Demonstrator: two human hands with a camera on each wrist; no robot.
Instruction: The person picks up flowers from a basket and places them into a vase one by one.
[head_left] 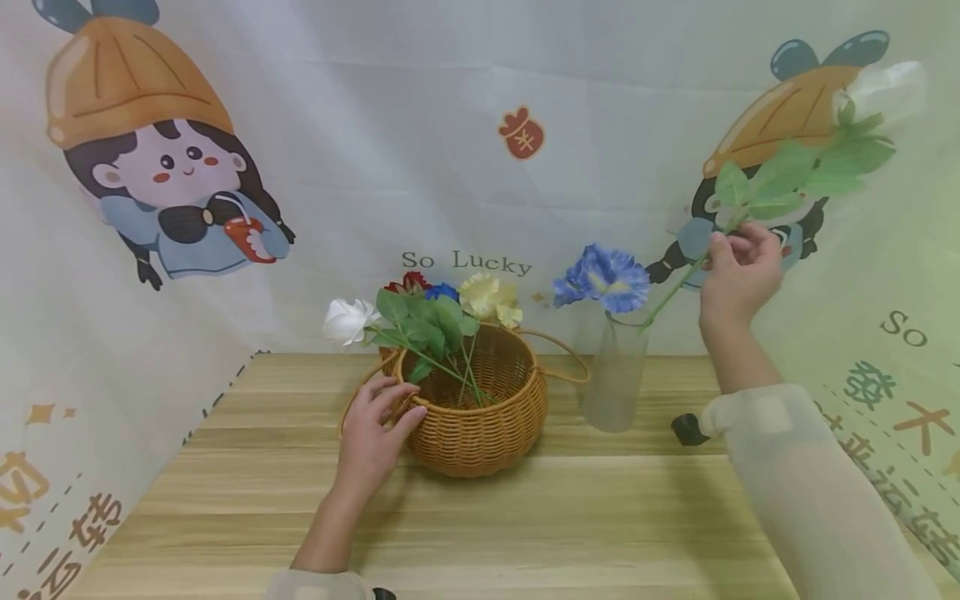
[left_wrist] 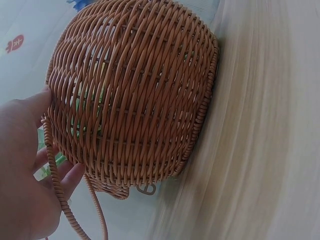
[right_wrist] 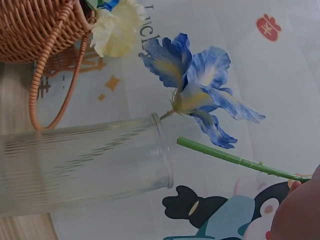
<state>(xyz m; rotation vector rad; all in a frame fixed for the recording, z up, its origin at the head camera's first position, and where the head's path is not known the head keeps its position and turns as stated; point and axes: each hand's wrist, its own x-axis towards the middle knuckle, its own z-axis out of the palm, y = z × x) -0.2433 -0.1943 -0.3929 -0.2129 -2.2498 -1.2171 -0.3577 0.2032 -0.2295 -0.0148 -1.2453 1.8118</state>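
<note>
Closest to my head camera, I have the left sleeve (head_left: 315, 586) at the bottom edge and the right sleeve (head_left: 795, 483) slanting up across the tabletop (head_left: 487, 533). The left forearm reaches forward and a little inward, and the left grip (head_left: 375, 421) is at the near left of the wicker basket (head_left: 480, 442). Its thumb lies against the outside and its curved fingers meet the rim, so I read a light, partly closed hold on the basket's edge. Inside the basket I see a white rose (head_left: 348, 321) leaning left over the rim, a yellow flower (head_left: 487, 296), a red flower (head_left: 411, 283) and a small blue flower (head_left: 441, 291).

To the basket's right, a clear vase (head_left: 615, 383) stands upright with a blue-and-yellow flower (head_left: 603, 279) in its mouth. My right forearm is raised, the wrist higher than the vase's rim. The right grip (head_left: 738, 271) is closed, thumb against fingers, pinching the stem of a leafy white flower (head_left: 795, 171). That flower tilts, bloom up and to the right; from the right wrist I see its cut end just beside the vase's mouth, outside it. Farthest off hangs the printed cloth (head_left: 375, 167).
</note>
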